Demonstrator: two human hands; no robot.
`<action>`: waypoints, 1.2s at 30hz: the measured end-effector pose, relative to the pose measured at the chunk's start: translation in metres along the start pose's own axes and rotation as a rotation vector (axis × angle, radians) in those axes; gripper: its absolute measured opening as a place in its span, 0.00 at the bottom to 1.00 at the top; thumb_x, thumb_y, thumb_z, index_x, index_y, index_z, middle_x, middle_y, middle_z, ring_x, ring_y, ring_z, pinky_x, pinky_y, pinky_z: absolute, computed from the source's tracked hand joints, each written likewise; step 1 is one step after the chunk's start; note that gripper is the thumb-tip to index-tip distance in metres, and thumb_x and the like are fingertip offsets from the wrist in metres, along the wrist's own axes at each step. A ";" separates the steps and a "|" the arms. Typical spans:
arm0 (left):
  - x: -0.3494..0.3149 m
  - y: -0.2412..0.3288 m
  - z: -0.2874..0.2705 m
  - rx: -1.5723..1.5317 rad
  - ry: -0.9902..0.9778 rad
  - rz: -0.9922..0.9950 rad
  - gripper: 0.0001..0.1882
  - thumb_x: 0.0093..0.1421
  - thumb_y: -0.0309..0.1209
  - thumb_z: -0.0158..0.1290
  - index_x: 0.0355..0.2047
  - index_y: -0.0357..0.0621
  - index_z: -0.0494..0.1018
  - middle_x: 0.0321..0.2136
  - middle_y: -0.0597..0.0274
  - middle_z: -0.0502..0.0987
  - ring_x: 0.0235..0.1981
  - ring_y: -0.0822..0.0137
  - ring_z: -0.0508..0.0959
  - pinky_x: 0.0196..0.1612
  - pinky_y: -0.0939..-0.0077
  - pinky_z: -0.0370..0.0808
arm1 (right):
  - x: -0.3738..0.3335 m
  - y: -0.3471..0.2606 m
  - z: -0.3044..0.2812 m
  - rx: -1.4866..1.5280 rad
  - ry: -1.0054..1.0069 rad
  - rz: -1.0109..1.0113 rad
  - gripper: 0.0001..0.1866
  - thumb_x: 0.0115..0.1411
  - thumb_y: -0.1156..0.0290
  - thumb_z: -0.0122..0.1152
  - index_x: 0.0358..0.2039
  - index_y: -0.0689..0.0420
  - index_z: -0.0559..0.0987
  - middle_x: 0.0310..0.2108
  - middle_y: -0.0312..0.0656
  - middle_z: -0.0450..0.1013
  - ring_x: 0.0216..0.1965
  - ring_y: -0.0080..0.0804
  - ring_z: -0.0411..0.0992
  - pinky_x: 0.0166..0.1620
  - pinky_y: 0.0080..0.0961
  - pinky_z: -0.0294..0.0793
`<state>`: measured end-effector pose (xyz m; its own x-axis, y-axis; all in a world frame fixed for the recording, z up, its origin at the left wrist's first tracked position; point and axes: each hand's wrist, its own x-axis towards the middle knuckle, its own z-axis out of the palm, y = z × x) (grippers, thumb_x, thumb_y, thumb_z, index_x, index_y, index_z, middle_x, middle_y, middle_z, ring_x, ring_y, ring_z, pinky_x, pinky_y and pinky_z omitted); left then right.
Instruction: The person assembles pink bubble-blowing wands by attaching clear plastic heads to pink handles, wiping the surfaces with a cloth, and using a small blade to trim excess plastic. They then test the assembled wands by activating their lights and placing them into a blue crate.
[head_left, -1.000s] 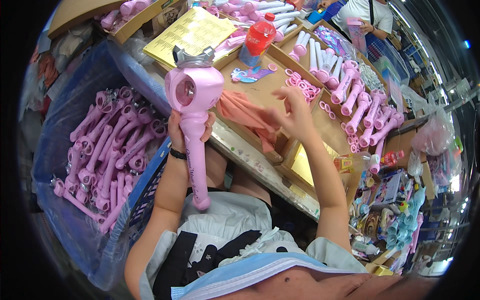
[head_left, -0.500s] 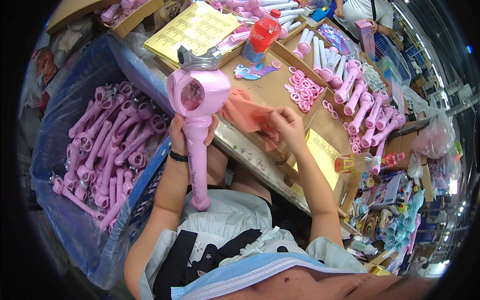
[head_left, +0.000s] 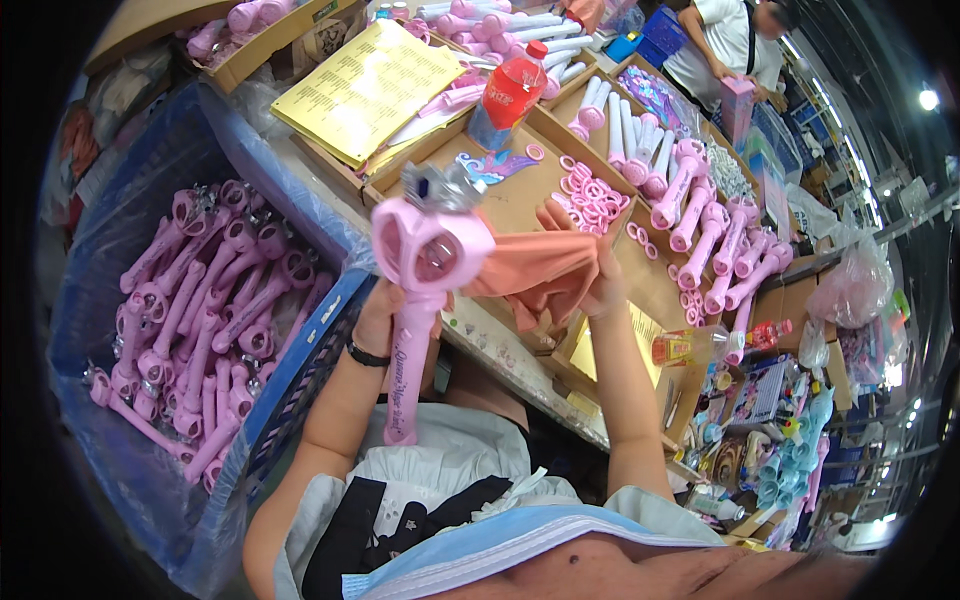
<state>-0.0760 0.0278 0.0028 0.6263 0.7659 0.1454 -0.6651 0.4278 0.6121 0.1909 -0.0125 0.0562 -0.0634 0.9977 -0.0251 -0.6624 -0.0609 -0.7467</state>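
Upright over my lap stands a pink toy wand, with heart-shaped openings in its head and a silver crown-like top. My left hand is wrapped round its upper handle; the wand hides some of those fingers. An orange cloth stretches from behind the wand's head across to my right hand, which grips its other end, thumb and fingers partly raised. Whether the cloth touches the wand's head, or is also held behind it, I cannot tell.
At left a blue basket lined with plastic holds many similar wands. Cardboard trays on the bench carry pink rings, wand handles, yellow sheets and a red-labelled bottle. Another person stands at the far right.
The wand has turned, so a second opening in its head now shows. My right hand has turned fingers up, and the cloth is drawn out wider. The whole view has shifted slightly.
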 end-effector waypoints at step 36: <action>-0.007 -0.030 -0.022 0.404 0.098 -0.124 0.20 0.58 0.35 0.53 0.44 0.35 0.61 0.23 0.54 0.73 0.21 0.67 0.74 0.24 0.77 0.71 | -0.232 -0.089 -0.030 -1.315 1.533 -0.674 0.13 0.58 0.75 0.56 0.44 0.65 0.73 0.40 0.40 0.74 0.42 0.23 0.72 0.46 0.19 0.68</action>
<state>-0.0689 0.0202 -0.0335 0.6371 0.7707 -0.0113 -0.3624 0.3125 0.8781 0.2866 -0.2373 0.1087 0.8577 0.1210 0.4997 0.5028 -0.4001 -0.7662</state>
